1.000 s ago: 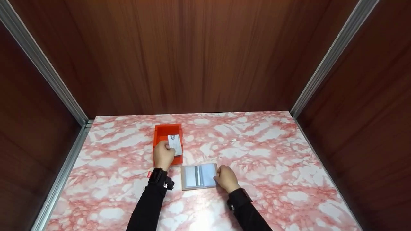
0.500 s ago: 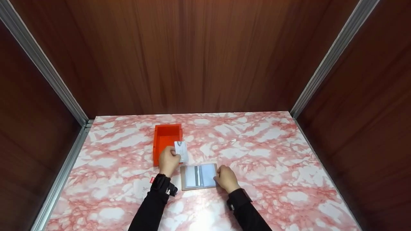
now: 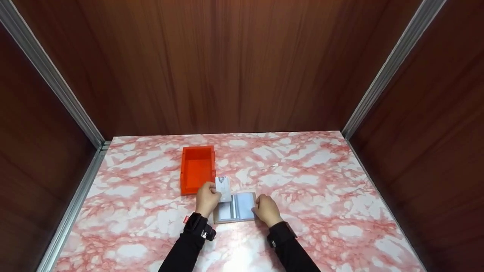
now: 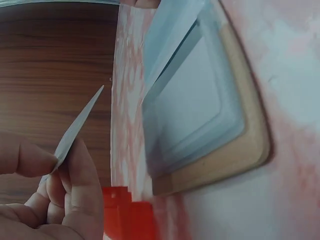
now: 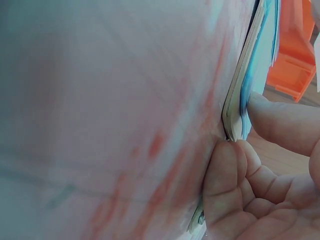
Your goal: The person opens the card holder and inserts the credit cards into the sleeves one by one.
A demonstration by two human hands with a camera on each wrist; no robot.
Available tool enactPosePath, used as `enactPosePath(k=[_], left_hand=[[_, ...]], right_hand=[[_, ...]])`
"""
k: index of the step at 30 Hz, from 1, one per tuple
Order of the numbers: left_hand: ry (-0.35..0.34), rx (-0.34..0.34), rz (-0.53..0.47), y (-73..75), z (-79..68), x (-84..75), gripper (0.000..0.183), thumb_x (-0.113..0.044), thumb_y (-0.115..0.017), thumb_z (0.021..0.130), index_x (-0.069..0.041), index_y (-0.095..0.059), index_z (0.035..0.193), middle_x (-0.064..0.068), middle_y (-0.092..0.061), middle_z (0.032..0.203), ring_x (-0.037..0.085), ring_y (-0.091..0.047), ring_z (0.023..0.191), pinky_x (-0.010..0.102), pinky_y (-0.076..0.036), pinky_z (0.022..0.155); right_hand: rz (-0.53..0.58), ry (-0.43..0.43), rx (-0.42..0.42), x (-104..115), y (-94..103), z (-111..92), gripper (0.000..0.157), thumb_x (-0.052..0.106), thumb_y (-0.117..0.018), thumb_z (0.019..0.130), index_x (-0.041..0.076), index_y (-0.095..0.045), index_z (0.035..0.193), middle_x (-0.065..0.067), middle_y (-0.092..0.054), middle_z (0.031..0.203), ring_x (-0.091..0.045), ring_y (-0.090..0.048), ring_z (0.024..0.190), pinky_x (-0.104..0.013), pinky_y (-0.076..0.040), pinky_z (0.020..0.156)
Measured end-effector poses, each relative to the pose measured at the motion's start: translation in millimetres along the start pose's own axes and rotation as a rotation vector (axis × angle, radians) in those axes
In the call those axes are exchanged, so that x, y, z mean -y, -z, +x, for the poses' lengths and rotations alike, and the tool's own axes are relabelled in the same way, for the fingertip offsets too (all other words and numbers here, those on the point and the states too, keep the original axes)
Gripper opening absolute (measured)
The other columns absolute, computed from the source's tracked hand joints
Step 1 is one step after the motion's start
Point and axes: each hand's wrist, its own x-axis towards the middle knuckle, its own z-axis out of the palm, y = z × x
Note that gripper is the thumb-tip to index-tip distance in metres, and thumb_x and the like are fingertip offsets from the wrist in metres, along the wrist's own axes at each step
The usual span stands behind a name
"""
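Note:
My left hand (image 3: 207,197) pinches a white card (image 3: 224,189) with a dark emblem near its top, between thumb and curled fingers. The card is held above the upper left part of an open card holder (image 3: 245,206). In the left wrist view the card (image 4: 75,125) appears nearly edge-on, apart from the holder (image 4: 250,125), which has clear plastic sleeves and a tan cover. A pale rectangle shows inside the nearer sleeve. My right hand (image 3: 267,209) grips the holder's right edge; in the right wrist view its thumb presses the sleeves (image 5: 245,95) and its fingers lie against the cover's edge.
An orange-red bin (image 3: 198,172) stands on the pink-and-white marbled table (image 3: 310,196), behind and left of the holder. Brown wood-grain panels (image 3: 242,68) enclose the back and sides, with metal posts (image 3: 393,68) at the corners.
My left hand has carried the card from over the orange-red bin, rightward and nearer, to above the holder's left page. My right hand and the holder have stayed in place.

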Motion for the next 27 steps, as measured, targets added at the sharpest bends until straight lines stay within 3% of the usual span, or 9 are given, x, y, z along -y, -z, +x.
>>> enactPosePath(k=[11,27], left_hand=[[-0.002,0.034,0.019,-14.3,-9.8,12.8,0.016,0.005,-0.06,0.068,0.001,-0.06,0.085,0.001,-0.051,0.07,0.018,-0.049,0.067,0.03,-0.04,0.061],[-0.003,0.132,0.035,-20.5,-23.9,20.1,0.019,0.005,-0.06,0.07,0.003,-0.056,0.089,0.001,-0.052,0.069,0.015,-0.049,0.063,0.031,-0.043,0.062]], right_hand=[[0.006,-0.003,0.019,2.7,2.3,-0.2,0.024,0.006,-0.079,0.078,0.0,-0.058,0.087,-0.006,-0.053,0.074,-0.025,-0.055,0.068,-0.04,-0.049,0.067],[0.004,-0.021,0.025,2.8,1.3,-0.5,0.025,0.006,-0.08,0.076,0.001,-0.057,0.086,-0.007,-0.054,0.074,-0.026,-0.056,0.069,-0.042,-0.049,0.068]])
